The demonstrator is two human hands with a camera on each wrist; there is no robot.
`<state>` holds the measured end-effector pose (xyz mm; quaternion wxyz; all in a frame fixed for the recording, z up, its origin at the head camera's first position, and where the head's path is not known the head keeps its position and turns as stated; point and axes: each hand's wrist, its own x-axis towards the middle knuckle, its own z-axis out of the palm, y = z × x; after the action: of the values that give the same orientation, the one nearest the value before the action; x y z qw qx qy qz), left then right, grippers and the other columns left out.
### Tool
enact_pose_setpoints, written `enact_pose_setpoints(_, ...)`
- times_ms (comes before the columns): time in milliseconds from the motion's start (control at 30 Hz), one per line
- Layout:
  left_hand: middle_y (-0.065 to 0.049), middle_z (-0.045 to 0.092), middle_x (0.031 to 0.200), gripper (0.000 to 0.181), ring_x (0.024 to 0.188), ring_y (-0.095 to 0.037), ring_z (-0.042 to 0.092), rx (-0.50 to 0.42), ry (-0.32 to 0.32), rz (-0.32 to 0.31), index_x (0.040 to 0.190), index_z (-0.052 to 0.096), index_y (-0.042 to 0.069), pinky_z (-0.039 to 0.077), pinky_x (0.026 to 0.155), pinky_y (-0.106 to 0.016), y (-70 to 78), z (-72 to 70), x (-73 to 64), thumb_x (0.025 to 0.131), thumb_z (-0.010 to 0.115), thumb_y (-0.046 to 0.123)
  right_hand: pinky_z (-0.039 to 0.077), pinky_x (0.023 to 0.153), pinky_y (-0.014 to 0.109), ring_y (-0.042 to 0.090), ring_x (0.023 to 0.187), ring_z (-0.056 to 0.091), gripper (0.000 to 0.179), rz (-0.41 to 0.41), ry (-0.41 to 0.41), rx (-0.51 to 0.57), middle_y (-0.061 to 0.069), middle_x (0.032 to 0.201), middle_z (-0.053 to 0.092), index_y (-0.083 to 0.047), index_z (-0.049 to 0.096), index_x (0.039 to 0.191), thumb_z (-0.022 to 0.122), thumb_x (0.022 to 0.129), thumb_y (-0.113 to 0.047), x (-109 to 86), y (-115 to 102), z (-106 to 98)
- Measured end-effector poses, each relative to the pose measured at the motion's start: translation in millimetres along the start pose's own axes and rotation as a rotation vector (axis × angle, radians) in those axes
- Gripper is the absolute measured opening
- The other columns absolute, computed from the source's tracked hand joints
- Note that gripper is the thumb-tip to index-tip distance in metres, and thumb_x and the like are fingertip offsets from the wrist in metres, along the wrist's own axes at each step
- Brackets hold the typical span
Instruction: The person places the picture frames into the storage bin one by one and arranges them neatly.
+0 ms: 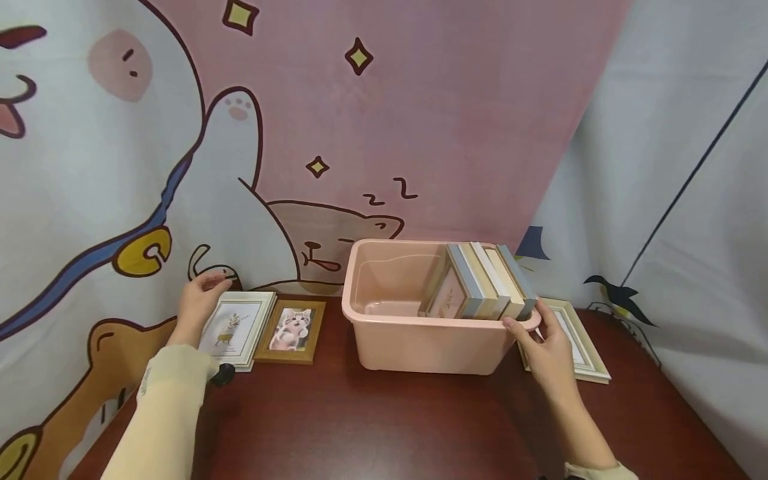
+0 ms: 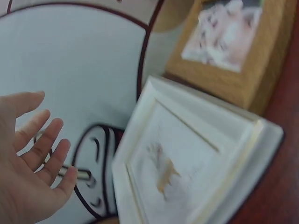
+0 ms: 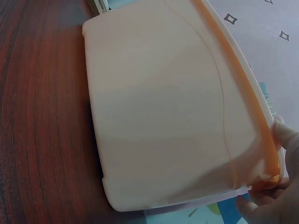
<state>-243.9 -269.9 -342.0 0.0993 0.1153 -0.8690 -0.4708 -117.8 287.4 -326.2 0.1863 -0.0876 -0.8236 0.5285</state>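
A pink plastic bin (image 1: 420,350) stands on the table, with several picture frames (image 1: 474,293) upright at its right end. My right hand (image 1: 551,350) grips the bin's front right corner, thumb on the rim and fingers below it, as the right wrist view of the hand (image 3: 273,198) shows. My left hand (image 1: 199,303) hovers by the upper left of a white picture frame (image 1: 234,330) bearing a deer drawing. In the left wrist view, that hand (image 2: 35,172) has loosely bent fingers, holds nothing and is apart from the frame.
A brown wooden frame (image 1: 292,331) with a cat picture lies beside the white one. Right of the bin lies a cream frame (image 1: 579,343), partly hidden. A cartoon-printed cloth (image 1: 432,133) hangs behind the dark red table (image 1: 360,427). Near my left wrist is a small black object (image 1: 223,375).
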Motion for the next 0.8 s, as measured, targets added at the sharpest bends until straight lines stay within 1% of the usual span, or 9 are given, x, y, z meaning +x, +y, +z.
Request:
enact_pose_setpoints(133, -0.028, 0.05, 0.142, 0.054, 0.132, -0.039, 0.046, -0.005, 0.024, -0.047, 0.142, 0.048, -0.004, 0.036, 0.111, -0.051, -21.3, -5.2, -0.8, 0.102, 0.052, 0.032, 0.036, 0.104, 0.004, 0.029, 0.148, 0.035, 0.08, -0.012, -0.01, 0.001, 0.018, 0.16, 0.035, -0.006, 0.022, 0.159, 0.067, 0.096, -0.026, 0.3, -1.2, -0.3)
enact_pose_setpoints(233, -0.03, 0.047, 0.145, 0.055, 0.135, -0.041, 0.043, -0.005, 0.02, -0.083, 0.143, 0.045, -0.007, 0.034, 0.114, -0.052, -34.5, -7.8, -1.4, 0.101, 0.056, 0.027, 0.036, 0.101, 0.002, 0.028, 0.147, 0.035, 0.079, -0.016, -0.013, 0.002, 0.019, 0.159, 0.035, -0.006, 0.022, 0.159, 0.067, 0.096, -0.025, -0.8, -0.7, -0.3)
enact_pose_setpoints(300, -0.032, 0.044, 0.147, 0.057, 0.137, -0.044, 0.041, 0.009, 0.004, -0.106, 0.144, 0.041, -0.008, 0.032, 0.116, -0.053, -42.5, -10.0, -1.8, 0.1, 0.057, 0.024, 0.036, 0.1, 0.001, 0.028, 0.147, 0.035, 0.079, -0.01, -0.015, 0.001, 0.02, 0.159, 0.035, -0.005, 0.022, 0.158, 0.067, 0.096, -0.024, -1.9, -0.1, 0.2)
enact_pose_setpoints(433, -0.035, 0.037, 0.151, 0.06, 0.142, -0.047, 0.033, 0.039, -0.056, -0.162, 0.148, 0.035, -0.009, 0.027, 0.119, -0.056, -55.7, -12.8, -3.5, 0.099, 0.057, 0.017, 0.035, 0.101, 0.002, 0.029, 0.149, 0.032, 0.081, 0.013, -0.024, -0.002, 0.019, 0.161, 0.032, -0.004, 0.019, 0.159, 0.066, 0.096, -0.025, -4.2, 1.3, 0.0)
enact_pose_setpoints(533, -0.035, 0.037, 0.15, 0.059, 0.141, -0.048, 0.034, 0.046, -0.076, -0.182, 0.147, 0.034, -0.01, 0.028, 0.118, -0.056, -61.8, -13.5, -4.8, 0.098, 0.057, 0.012, 0.035, 0.101, 0.002, 0.03, 0.149, 0.032, 0.081, 0.012, -0.024, -0.002, 0.019, 0.161, 0.031, -0.005, 0.018, 0.159, 0.066, 0.097, -0.025, -3.9, 0.8, -0.1)
enact_pose_setpoints(567, -0.035, 0.039, 0.149, 0.057, 0.14, -0.047, 0.036, 0.047, -0.061, -0.186, 0.146, 0.036, -0.01, 0.031, 0.116, -0.056, -63.2, -13.4, -5.2, 0.098, 0.057, 0.011, 0.036, 0.101, 0.002, 0.03, 0.149, 0.032, 0.08, 0.009, -0.022, -0.002, 0.018, 0.161, 0.031, -0.005, 0.019, 0.159, 0.066, 0.097, -0.025, -3.5, 0.5, -0.2)
enact_pose_setpoints(700, -0.032, 0.049, 0.142, 0.051, 0.131, -0.045, 0.045, 0.056, 0.049, -0.195, 0.142, 0.044, -0.009, 0.037, 0.11, -0.054, -66.0, -14.4, -7.4, 0.096, 0.058, 0.009, 0.036, 0.101, 0.002, 0.029, 0.148, 0.034, 0.079, -0.004, -0.02, -0.007, 0.019, 0.161, 0.033, -0.005, 0.02, 0.159, 0.065, 0.097, -0.025, -2.3, -1.4, -0.7)
enact_pose_setpoints(767, -0.032, 0.05, 0.14, 0.05, 0.129, -0.045, 0.046, 0.067, 0.074, -0.211, 0.141, 0.046, -0.008, 0.038, 0.108, -0.054, -68.6, -15.5, -8.7, 0.096, 0.057, 0.01, 0.036, 0.101, 0.002, 0.028, 0.148, 0.034, 0.079, -0.001, -0.017, -0.011, 0.019, 0.16, 0.034, -0.005, 0.02, 0.159, 0.066, 0.097, -0.025, -2.1, -1.8, -1.3)
enact_pose_setpoints(800, -0.031, 0.05, 0.141, 0.051, 0.13, -0.045, 0.046, 0.069, 0.067, -0.222, 0.142, 0.045, -0.008, 0.037, 0.108, -0.054, -70.3, -15.9, -9.2, 0.096, 0.057, 0.011, 0.036, 0.102, 0.003, 0.027, 0.148, 0.034, 0.079, 0.004, -0.014, -0.014, 0.019, 0.16, 0.034, -0.006, 0.02, 0.159, 0.066, 0.097, -0.025, -2.1, -2.0, -1.7)
